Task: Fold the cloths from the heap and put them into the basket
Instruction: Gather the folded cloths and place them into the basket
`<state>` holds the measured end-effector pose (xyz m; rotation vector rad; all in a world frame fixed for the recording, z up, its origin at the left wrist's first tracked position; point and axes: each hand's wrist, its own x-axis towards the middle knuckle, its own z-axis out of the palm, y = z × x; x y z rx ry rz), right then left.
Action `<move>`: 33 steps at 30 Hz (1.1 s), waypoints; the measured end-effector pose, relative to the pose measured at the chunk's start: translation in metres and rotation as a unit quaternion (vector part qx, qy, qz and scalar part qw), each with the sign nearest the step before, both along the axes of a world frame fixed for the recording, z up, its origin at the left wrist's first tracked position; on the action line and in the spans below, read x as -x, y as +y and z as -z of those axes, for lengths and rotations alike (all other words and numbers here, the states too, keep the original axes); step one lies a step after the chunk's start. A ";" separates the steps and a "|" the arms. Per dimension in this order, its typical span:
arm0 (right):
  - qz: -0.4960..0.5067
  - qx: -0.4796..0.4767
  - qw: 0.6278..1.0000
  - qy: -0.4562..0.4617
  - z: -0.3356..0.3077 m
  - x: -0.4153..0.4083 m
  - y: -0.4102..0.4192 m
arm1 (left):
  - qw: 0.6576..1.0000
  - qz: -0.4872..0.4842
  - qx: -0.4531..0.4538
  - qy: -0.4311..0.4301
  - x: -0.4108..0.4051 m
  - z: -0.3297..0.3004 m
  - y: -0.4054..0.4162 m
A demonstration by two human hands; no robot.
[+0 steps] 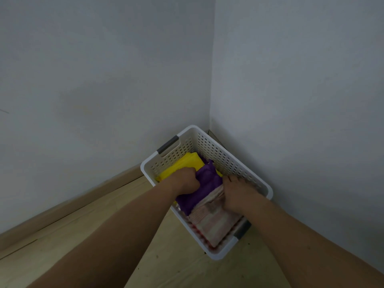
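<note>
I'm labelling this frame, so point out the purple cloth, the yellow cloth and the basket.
purple cloth (204, 183): head view, on its crumpled middle between the hands.
yellow cloth (185, 164): head view, on its flat folded top.
basket (216, 150): head view, on the holed far wall.

Both bare forearms are extended forward and down from the lower edge of the view, converging toward the middle. The left hand (185, 179) is seen knuckles up, fingers curled tight into a fist-like grip on purple fabric (199, 190). The right hand (236, 194) is held palm down just beside it, fingers bent and pressed downward, thumb side toward the left hand; whether anything is pinched under it cannot be told. Wrists are kept roughly straight.
</note>
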<state>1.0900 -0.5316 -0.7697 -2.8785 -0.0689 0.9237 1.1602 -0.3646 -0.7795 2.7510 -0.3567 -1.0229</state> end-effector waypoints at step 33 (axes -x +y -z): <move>-0.146 -0.110 0.983 0.029 -0.682 0.120 0.032 | 0.959 -0.209 0.047 -0.187 0.256 -0.671 0.030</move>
